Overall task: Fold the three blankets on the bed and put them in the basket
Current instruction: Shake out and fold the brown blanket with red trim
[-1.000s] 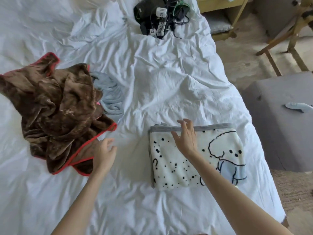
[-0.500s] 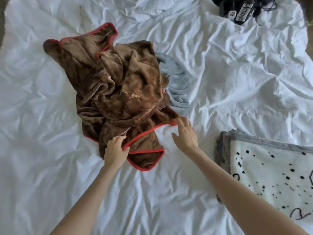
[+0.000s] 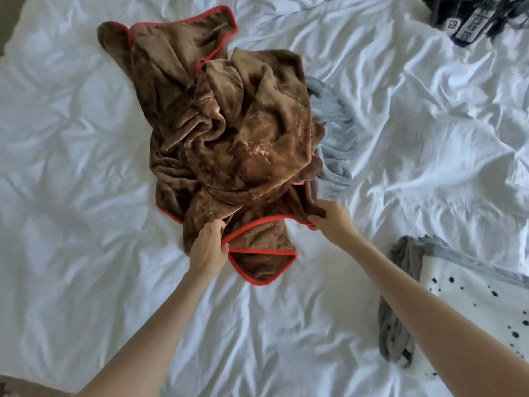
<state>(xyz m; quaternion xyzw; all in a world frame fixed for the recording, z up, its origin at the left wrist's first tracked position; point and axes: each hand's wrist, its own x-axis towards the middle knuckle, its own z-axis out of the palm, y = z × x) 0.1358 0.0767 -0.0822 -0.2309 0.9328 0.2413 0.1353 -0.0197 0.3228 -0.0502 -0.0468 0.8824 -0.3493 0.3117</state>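
We look down on a bed that fills almost the whole view, covered by a white sheet creased all over into soft ridges and hollows. Daylight falls across it, bright on the raised folds and bluish in the dips. At the far right corner of the bed we see a dark heap of devices and cables, with small white labels on them that are too small to read. A sliver of brownish floor shows at the upper left edge, and another patch of it at the lower left corner.
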